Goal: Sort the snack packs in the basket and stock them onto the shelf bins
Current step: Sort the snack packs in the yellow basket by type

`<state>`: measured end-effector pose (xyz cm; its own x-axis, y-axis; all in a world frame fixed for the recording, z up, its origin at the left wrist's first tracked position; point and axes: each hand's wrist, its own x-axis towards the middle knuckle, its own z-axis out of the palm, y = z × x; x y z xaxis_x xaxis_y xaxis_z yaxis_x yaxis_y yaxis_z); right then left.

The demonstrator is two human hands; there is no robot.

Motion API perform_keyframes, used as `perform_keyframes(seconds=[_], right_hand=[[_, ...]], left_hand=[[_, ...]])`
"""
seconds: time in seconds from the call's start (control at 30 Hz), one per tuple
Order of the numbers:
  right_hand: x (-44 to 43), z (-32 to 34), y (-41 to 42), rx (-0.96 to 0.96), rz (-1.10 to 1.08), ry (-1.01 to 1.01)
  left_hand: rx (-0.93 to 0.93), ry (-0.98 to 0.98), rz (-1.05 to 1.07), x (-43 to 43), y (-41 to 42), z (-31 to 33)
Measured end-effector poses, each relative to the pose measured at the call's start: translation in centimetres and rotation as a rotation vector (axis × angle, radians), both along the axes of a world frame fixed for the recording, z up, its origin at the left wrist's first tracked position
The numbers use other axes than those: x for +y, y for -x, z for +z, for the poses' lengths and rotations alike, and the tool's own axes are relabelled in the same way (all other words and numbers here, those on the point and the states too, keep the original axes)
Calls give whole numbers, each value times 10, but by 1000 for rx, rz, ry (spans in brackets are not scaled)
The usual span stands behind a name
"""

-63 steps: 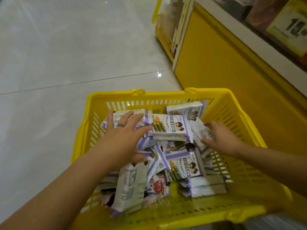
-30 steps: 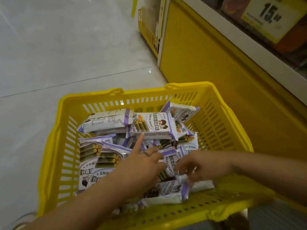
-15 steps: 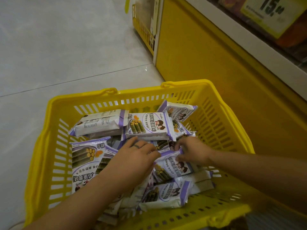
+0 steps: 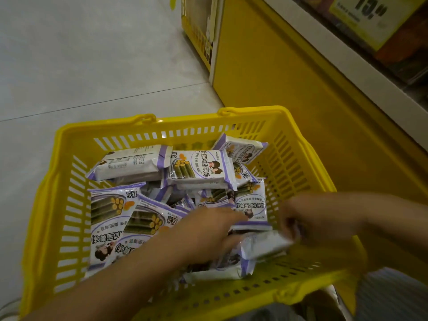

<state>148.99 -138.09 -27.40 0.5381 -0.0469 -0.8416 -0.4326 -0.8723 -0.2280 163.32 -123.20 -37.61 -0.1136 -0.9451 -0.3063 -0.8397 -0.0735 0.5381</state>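
The yellow basket (image 4: pixel 139 126) fills the lower half of the frame and stands on the grey floor (image 4: pixel 92 54); the snack packs (image 4: pixel 201 170) lie inside it in a loose heap, some face up, some face down, and none has reached the shelf (image 4: pixel 347 54) at the upper right. The left hand (image 4: pixel 208 230) lies in the middle of the heap with its fingers rather straight, resting on the packs and gripping nothing that I can see. The right hand (image 4: pixel 319 218) is at the right side of the basket; its fingers are curled at the end of a pale pack (image 4: pixel 261 246), but the blur does not let me tell if it really grips it. The wrappers look smooth and slippery, so I think a pack taken by one corner can slide out and fall; pulling from below can also tumble the heap and mix the kinds again; a back-side-up pack may be sorted wrongly.
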Motion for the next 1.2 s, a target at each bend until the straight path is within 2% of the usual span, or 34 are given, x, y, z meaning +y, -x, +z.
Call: perform_keyframes(seconds=[0.1,0.17,0.23,0.27,0.33,0.4,0.57,0.63,0.7,0.8,0.93,1.1,1.2], right_hand=[[3,-5,3,142,24,-60],[-5,-4,-1,207,-83,-153],[-15,-9,-6,182,-246,-215],[-20,-16,-9,111,-274,-163],[-28,-41,-17,-74,-274,58],[-32,-70,-27,-172,-300,222],[-33,-121,-49,-153,-355,347],[-36,-129,-52,-201,-381,404],[-42,-133,-54,-241,-421,415],[-42,-134,-58,-179,-442,427],[-35,-131,-57,-93,-350,488],[-35,-114,-59,-108,-426,363],[-38,-99,-57,-37,-403,292]], left_hand=[[166,-292,-99,-6,26,-7],[205,-336,-117,-9,33,-10],[252,-337,-90,-12,31,-11],[277,-343,-79,-13,29,-11],[300,-359,-72,-13,26,-12],[292,-373,-63,-12,26,-13],[294,-393,-49,-11,26,-17],[292,-397,-48,-10,26,-17],[290,-395,-53,-9,26,-15],[281,-381,-68,-8,24,-11],[267,-370,-75,-7,25,-7],[248,-324,-51,-6,24,-8],[194,-286,-78,-7,25,-8]])
